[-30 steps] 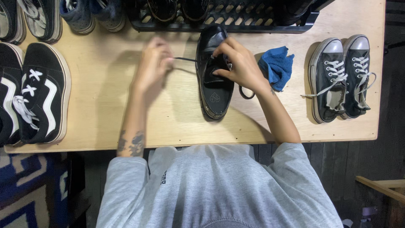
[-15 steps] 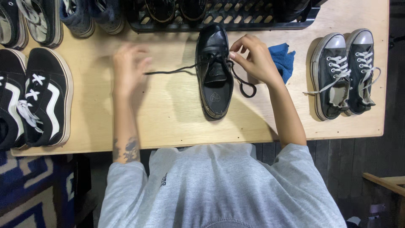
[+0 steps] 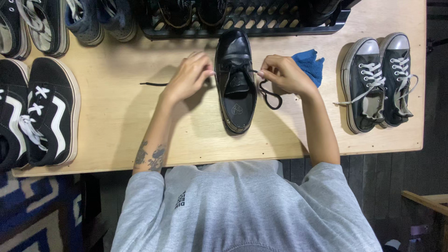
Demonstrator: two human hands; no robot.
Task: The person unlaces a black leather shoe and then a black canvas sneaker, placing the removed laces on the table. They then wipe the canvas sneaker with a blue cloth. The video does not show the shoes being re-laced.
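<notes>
A wooden table (image 3: 116, 121) fills most of the view; at its far edge a black crate (image 3: 261, 25) holds dark shoes; at the left two black sneakers with white stripes (image 3: 39, 116) are laid; at the right a pair of dark canvas sneakers with white laces (image 3: 380, 81) stands, laces loose; a blue cloth (image 3: 309, 65) lies just beside the right hand.

In the middle a black leather shoe (image 3: 235, 81) is set on the table, toe pointing away from the person, between the two hands; a black lace (image 3: 268, 93) is threaded through its upper eyelets. The left hand (image 3: 189, 77) is closed in a pinch at the shoe's left side, one end of the lace held in it, its tip trailing out on the table to the left; the right hand (image 3: 284, 74) is likewise pinched on the other end, a slack loop hanging below it beside the shoe.

The step in hand is judged to be lacing, with the lace being drawn snug across the tongue; the next move would call for even tension on both ends and a fine aim at the next eyelet.

Against half a second ago, the left hand has been brought in from well out on the table to the shoe's side, so the lace on that side is no longer stretched taut; the right hand has barely shifted; the shoe has stayed in place.
</notes>
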